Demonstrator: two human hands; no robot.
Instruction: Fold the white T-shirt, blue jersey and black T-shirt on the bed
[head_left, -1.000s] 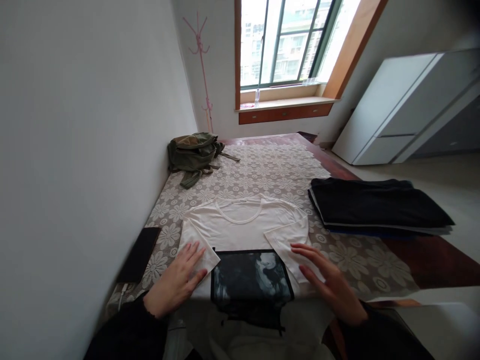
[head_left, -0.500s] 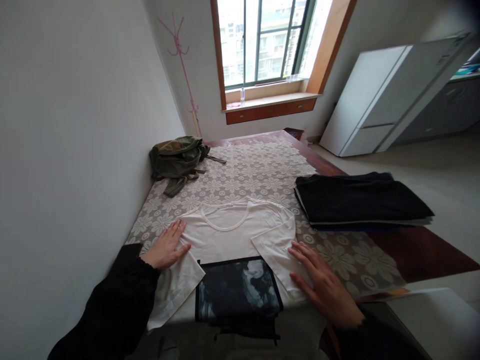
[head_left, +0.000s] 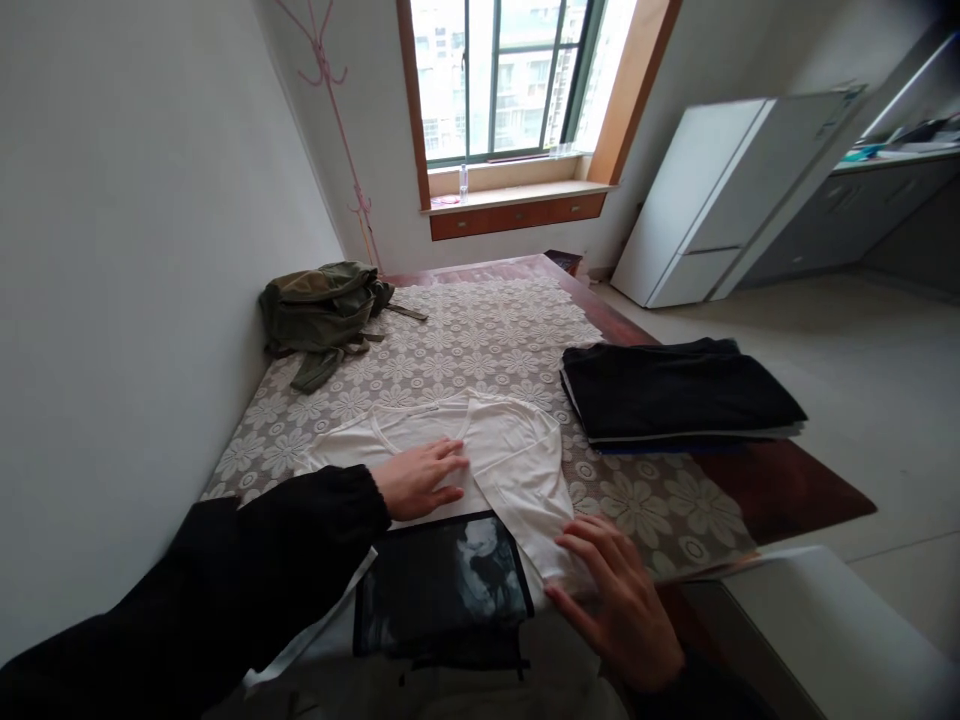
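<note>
White T-shirt (head_left: 510,465); creased, round-necked

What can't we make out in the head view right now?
Head view, hidden, cut off or too small:
- White T-shirt, sleeve by the left arm: mostly covered by the black sleeve.
- T-shirt's lower hem: lost in shadow near the bottom edge.
- Left hand: palm hidden by its own back.
- Neck marking: too small to read.
- Pink coat rack: hook tips cut off by the top edge.
</note>
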